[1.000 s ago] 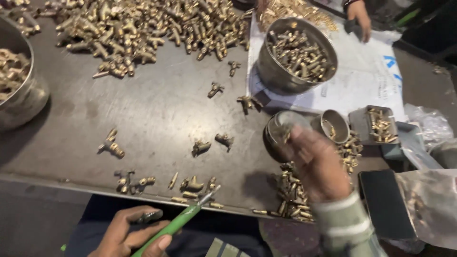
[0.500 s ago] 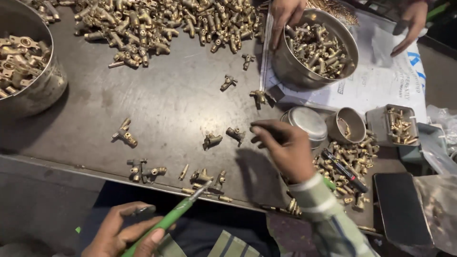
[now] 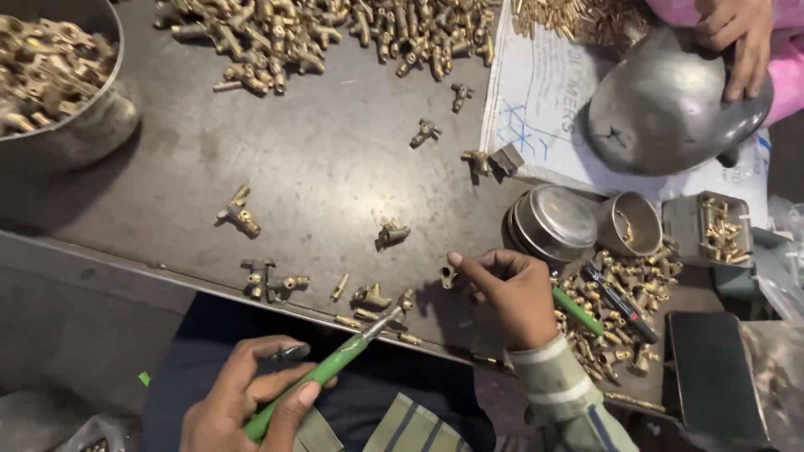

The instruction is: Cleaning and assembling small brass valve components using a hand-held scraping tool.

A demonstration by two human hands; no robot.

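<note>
On the dark metal table [image 3: 335,167], the right hand [image 3: 511,293] pinches a small brass fitting [image 3: 448,273] between curled fingertips, while the left hand [image 3: 251,398] grips a green-handled screwdriver [image 3: 327,372] below the table edge

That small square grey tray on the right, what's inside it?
The grey tray holds a loose heap of small brass pieces, piled toward its right side. Part of its floor shows bare on the left. Whatever lies beneath the heap is covered, and the pieces are too small to identify.
</note>
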